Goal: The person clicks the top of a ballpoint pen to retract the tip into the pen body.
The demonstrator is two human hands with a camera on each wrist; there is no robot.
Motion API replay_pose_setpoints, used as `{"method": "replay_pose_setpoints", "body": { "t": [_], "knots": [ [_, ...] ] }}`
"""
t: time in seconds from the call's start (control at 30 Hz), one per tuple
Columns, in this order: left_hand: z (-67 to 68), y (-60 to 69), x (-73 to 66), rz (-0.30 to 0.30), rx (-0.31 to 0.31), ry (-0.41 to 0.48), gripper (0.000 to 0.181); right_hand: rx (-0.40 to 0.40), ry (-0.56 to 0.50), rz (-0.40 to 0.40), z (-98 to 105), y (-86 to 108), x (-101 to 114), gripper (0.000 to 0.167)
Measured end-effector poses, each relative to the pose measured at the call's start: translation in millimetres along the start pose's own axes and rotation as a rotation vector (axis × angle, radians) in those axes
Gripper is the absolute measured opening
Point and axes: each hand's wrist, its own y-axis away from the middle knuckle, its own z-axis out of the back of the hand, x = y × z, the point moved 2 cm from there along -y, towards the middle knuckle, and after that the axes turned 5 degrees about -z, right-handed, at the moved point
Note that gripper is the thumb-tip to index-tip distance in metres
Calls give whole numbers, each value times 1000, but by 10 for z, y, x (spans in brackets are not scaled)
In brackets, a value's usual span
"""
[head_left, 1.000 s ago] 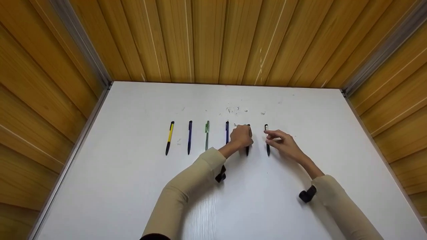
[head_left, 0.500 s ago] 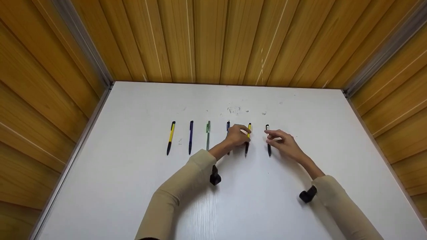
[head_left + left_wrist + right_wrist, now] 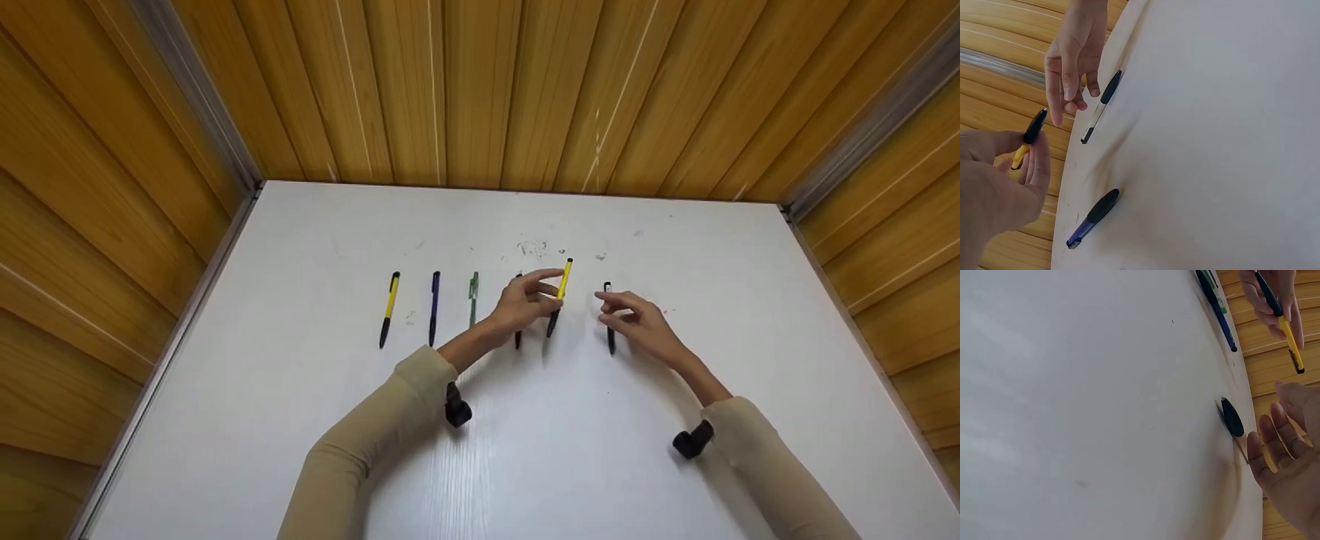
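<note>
Between thumb and fingers, my left hand pinches a yellow pen with a black grip, lifted off the table and tilted; the left wrist view shows the same yellow-and-black pen. My right hand hovers beside a white-and-black pen, fingers loosely bent and holding nothing. That pen lies flat in the left wrist view. Under the left hand lies a dark blue pen with a black grip, partly hidden in the head view.
Left of the hands, a yellow-and-black pen, a blue pen and a green pen lie in a row on the white table. Wood-panelled walls enclose its back and sides.
My left hand has lifted the yellow pen off the table and drawn back slightly to the left, its fingers less bunched over the pen. The right hand has stayed nearly still.
</note>
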Motion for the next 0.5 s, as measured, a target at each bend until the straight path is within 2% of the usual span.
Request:
{"method": "replay_pose_setpoints", "body": {
  "t": [0.2, 0.5],
  "knots": [
    [127, 126, -8, -40, 55, -17, 49, 5, 18, 0, -69, -13, 58, 41],
    [364, 348, 47, -108, 107, 17, 50, 5, 28, 31, -128, 8, 128, 41]
  ]
}}
